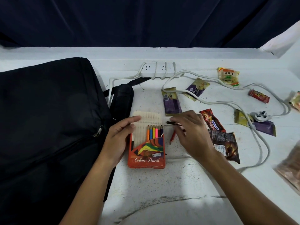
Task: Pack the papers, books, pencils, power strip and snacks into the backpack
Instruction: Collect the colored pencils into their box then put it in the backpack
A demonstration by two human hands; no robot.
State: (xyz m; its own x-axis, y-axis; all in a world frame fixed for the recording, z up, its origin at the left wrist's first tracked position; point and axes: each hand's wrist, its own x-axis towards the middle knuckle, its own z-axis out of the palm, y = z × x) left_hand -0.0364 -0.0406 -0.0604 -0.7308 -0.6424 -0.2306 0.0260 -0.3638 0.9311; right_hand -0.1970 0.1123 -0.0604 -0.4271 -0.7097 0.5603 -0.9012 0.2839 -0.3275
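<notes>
We see the orange "Colour Pencils" box lying flat on the white table, its flap folded back and a row of coloured pencils showing in the opening. The left hand steadies the box from its left side, fingers curled around the edge and thumb laid across the open flap. The right hand pinches a dark pencil between fingertips, held level just right of the box's mouth, while a red pencil lies loose on the table beneath that hand. The black backpack lies to the left, touching the box's side. At the back, the white power strip sits with its cord looping right among scattered snack packets; a brown wrapper lies just beside the right wrist.
</notes>
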